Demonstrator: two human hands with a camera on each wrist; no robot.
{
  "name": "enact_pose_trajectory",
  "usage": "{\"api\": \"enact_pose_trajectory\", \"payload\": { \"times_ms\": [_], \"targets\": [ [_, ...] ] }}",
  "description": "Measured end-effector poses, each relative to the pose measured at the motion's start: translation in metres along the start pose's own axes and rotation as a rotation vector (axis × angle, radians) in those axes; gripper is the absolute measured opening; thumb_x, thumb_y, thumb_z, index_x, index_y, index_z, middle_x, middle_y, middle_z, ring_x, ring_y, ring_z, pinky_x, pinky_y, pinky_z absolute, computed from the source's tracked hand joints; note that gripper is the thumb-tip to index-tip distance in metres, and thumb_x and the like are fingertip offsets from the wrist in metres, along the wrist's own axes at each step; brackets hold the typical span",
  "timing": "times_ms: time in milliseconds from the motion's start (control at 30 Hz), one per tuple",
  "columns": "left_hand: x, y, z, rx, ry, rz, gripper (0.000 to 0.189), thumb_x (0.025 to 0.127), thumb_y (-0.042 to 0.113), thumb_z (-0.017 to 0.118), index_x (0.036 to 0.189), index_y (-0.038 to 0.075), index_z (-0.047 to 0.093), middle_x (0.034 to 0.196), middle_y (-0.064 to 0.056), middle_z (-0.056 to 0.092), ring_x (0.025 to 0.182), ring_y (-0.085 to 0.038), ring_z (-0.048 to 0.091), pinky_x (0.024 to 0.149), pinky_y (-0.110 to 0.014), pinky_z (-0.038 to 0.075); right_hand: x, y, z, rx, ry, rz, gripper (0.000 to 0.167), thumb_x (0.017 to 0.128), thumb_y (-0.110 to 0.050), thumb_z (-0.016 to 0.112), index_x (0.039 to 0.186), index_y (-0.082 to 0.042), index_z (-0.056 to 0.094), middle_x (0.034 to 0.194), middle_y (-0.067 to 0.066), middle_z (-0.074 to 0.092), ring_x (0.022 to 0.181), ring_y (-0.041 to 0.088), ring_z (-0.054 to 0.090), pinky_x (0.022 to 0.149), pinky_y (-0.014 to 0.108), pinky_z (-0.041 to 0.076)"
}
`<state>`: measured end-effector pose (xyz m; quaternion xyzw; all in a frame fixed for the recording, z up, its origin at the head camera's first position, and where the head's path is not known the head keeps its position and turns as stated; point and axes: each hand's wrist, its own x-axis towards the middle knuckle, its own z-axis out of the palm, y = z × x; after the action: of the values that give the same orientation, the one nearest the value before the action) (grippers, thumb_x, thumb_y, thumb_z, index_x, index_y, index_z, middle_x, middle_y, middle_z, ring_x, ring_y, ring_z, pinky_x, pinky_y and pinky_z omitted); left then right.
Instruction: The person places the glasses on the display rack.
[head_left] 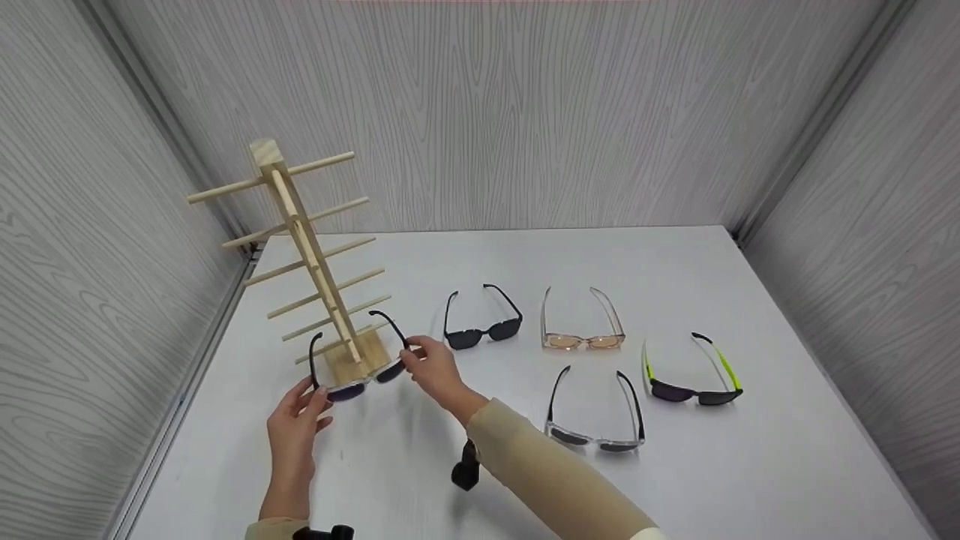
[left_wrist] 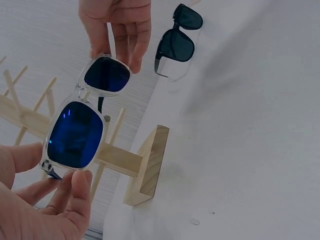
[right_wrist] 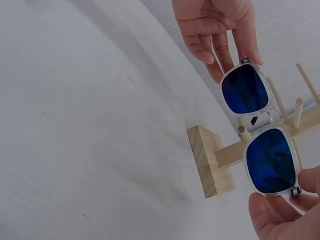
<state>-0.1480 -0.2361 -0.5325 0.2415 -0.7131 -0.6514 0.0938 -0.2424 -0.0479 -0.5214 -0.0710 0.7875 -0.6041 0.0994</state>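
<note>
A pair of sunglasses (left_wrist: 76, 135) with a clear frame, blue mirrored lenses and dark temples is held up between both hands. At one hinge corner my left hand (head_left: 294, 427) pinches it between thumb and fingers. The opposite corner is pinched by my right hand (head_left: 439, 371). Both temples are unfolded and point toward the wooden display stand (head_left: 315, 255), a slanted post with several crossing pegs. In the head view the glasses overlap the stand's lower pegs and its base (right_wrist: 204, 162). No glasses hang on the upper pegs.
Right of the stand lie black sunglasses (head_left: 484, 334), clear-framed glasses with orange lenses (head_left: 583, 342), clear-framed sunglasses with dark temples (head_left: 596, 441) and sunglasses with yellow-green temples (head_left: 696, 394). All rest unfolded on the white table (head_left: 780, 450). Grained panels (head_left: 525, 112) enclose it.
</note>
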Motion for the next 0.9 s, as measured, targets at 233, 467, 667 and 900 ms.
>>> {"api": "enact_pose_trajectory", "payload": {
  "times_ms": [233,467,667,900],
  "targets": [
    [0.007,-0.007,0.003,0.033,0.019,0.024,0.049,0.094,0.027,0.056,0.137,0.006,0.044,0.117,-0.015,0.056,0.091,-0.011,0.056,0.068,-0.02,0.051,0.008,0.005,0.005,-0.072,-0.014,0.004,0.031,0.092,-0.012,0.059,0.12,-0.002,0.058,0.088,0.007,0.065,0.074,0.012,0.062,0.063,0.024,0.052],
    [0.018,-0.008,0.003,0.04,0.011,0.032,0.051,0.094,0.028,0.055,0.138,0.007,0.043,0.116,-0.015,0.056,0.091,-0.012,0.056,0.068,-0.02,0.051,0.017,0.008,0.009,-0.118,0.012,-0.047,0.03,0.091,-0.01,0.059,0.119,0.0,0.058,0.089,0.008,0.066,0.075,0.012,0.063,0.064,0.022,0.05],
    [0.024,-0.012,0.003,0.053,0.01,-0.003,0.051,0.094,0.029,0.055,0.139,0.007,0.043,0.117,-0.016,0.056,0.092,-0.014,0.056,0.069,-0.02,0.051,0.02,0.012,0.011,-0.127,-0.003,-0.033,0.03,0.09,-0.008,0.06,0.119,-0.001,0.059,0.088,0.007,0.066,0.076,0.011,0.063,0.064,0.022,0.049],
    [0.026,-0.015,0.002,0.052,0.02,0.002,0.051,0.094,0.028,0.055,0.139,0.008,0.042,0.118,-0.018,0.057,0.093,-0.015,0.057,0.07,-0.02,0.051,0.021,0.013,0.01,-0.12,-0.013,-0.012,0.03,0.091,-0.008,0.058,0.121,-0.003,0.058,0.087,0.005,0.067,0.078,0.012,0.063,0.068,0.025,0.05]
  ]
}}
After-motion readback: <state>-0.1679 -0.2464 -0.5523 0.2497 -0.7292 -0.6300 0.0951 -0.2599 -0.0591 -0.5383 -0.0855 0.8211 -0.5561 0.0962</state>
